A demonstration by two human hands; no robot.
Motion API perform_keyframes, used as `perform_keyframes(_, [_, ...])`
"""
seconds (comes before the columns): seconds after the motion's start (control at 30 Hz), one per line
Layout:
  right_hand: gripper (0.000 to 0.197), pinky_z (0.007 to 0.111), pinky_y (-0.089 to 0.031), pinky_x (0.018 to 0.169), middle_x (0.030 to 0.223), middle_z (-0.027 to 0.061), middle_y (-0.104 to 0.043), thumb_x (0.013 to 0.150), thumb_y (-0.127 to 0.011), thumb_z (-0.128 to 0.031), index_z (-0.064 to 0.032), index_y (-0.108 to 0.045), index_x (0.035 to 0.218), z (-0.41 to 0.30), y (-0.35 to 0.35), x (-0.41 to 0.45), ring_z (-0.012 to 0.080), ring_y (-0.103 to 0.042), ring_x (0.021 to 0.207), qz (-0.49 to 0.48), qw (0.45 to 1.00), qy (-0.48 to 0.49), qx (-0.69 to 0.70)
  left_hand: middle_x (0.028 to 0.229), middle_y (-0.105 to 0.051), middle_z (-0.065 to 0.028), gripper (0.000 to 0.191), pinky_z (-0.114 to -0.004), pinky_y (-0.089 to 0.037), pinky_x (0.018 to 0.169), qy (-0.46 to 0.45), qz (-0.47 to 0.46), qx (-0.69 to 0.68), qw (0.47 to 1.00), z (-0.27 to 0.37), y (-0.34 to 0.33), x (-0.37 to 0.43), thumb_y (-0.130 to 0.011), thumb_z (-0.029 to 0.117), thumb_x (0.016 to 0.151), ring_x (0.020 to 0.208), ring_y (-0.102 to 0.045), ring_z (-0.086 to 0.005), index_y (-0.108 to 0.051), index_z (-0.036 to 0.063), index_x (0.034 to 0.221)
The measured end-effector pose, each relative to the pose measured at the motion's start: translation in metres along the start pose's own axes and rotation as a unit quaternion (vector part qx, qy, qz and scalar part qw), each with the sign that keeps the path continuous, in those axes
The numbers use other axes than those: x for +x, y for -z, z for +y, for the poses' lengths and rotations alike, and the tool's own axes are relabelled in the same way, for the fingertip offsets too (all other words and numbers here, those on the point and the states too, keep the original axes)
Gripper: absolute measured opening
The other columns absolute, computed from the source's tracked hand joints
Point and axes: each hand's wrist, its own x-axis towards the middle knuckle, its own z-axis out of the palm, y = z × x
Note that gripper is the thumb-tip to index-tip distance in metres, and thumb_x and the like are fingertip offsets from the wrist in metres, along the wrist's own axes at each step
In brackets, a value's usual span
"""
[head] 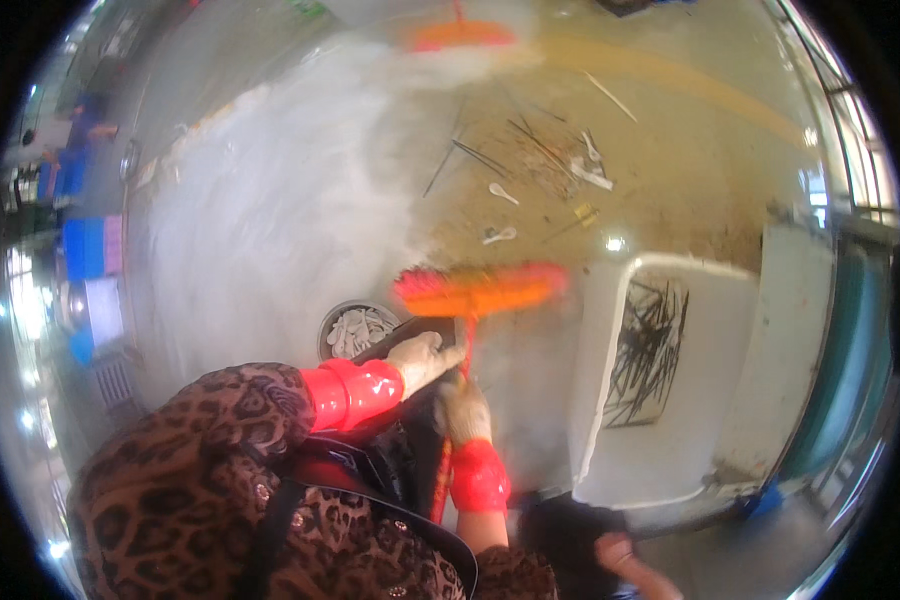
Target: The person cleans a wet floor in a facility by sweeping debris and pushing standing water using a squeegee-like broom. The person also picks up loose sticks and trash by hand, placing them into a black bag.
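Observation:
A broom (472,296) with an orange head and pink bristles lies across the picture's middle, its red handle running down towards me. My right hand (465,412), in a pale glove with a red cuff, is closed around the handle. Higher on the same handle is my left hand (424,361), also gloved, with its fingers at the handle; blur hides part of the grip. Beyond the bristles, a white spoon (503,193), another white spoon (500,235), dark sticks (480,155) and brown debris (551,161) lie scattered on the wet floor.
A metal bowl (321,334) of white spoons stands left of my left hand, beside a dark edge. At right is a white tub (596,390) with many dark sticks inside. A second orange broom (461,34) appears at the top. Another person's forearm (637,566) shows at the bottom right.

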Motion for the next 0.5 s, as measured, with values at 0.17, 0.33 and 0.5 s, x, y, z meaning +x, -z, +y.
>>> perform_keyframes(0.17, [0.05, 0.027, -0.042, 0.057, 0.067, 0.0116, -0.053, 0.07, -0.045, -0.014, -0.0065, -0.032, 0.118, -0.076, -0.057, 0.037, 0.0223, -0.053, 0.062, -0.054, 0.998, 0.021, 0.033, 0.063, -0.056, -0.0091, 0.035, -0.031, -0.041, 0.055, 0.253, 0.027, -0.414, 0.874, -0.002, 0.094, 0.025, -0.049, 0.035, 0.071, 0.059, -0.053, -0.0203, -0.055, 0.0008, 0.066])
perform_keyframes(0.33, [0.051, 0.025, -0.041, 0.045, 0.064, 0.0108, -0.054, 0.067, -0.048, -0.013, -0.0034, -0.034, 0.115, -0.123, -0.004, -0.005, 0.0155, -0.05, 0.048, -0.198, 0.979, -0.032, -0.031, 0.057, -0.053, -0.0088, 0.019, -0.024, -0.04, 0.046, 0.31, 0.218, -0.653, 0.655, -0.021, 0.099, 0.094, -0.048, 0.021, 0.072, 0.051, -0.05, -0.0152, -0.052, 0.0039, 0.066])
perform_keyframes(0.5, [0.019, 0.023, -0.03, 0.033, 0.054, 0.0048, -0.046, 0.067, -0.051, -0.013, 0.0014, -0.049, 0.079, -0.222, 0.045, 0.05, 0.0117, -0.042, 0.041, -0.294, 0.936, -0.058, 0.186, 0.055, -0.05, -0.0072, 0.015, -0.027, -0.038, 0.039, 0.216, 0.206, -0.645, 0.703, -0.011, 0.122, 0.144, -0.048, 0.018, 0.072, 0.049, -0.05, -0.0163, -0.049, 0.0045, 0.065])
